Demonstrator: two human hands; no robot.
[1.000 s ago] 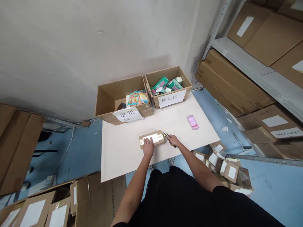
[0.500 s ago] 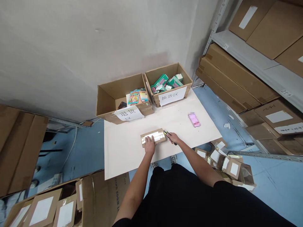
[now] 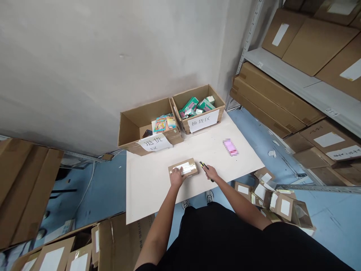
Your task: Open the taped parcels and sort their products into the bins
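Note:
A small brown cardboard box [image 3: 192, 169] with a white label lies near the middle of the white table. My left hand [image 3: 177, 177] grips its left part, fingers over the top and label. Just right of the box, my right hand [image 3: 211, 172] is closed around a black and yellow utility knife [image 3: 203, 165]. The knife's front end points up and left, a short gap away from the box's right end. Farther right on the table lies a pink, pixelated item [image 3: 230, 147], too blurred to name.
Two open cartons stand along the table's back: the left carton [image 3: 132, 148] holds colourful packets, the right carton [image 3: 220, 116] green and pink boxes. Metal shelving [image 3: 293, 71] with cartons rises at right. Opened boxes [image 3: 284, 207] lie on the floor; a large carton [image 3: 121, 233] stands lower left.
The utility knife in my right hand has moved from the box's right end to slightly right of it. My left hand stays on the box. The view has shifted a little.

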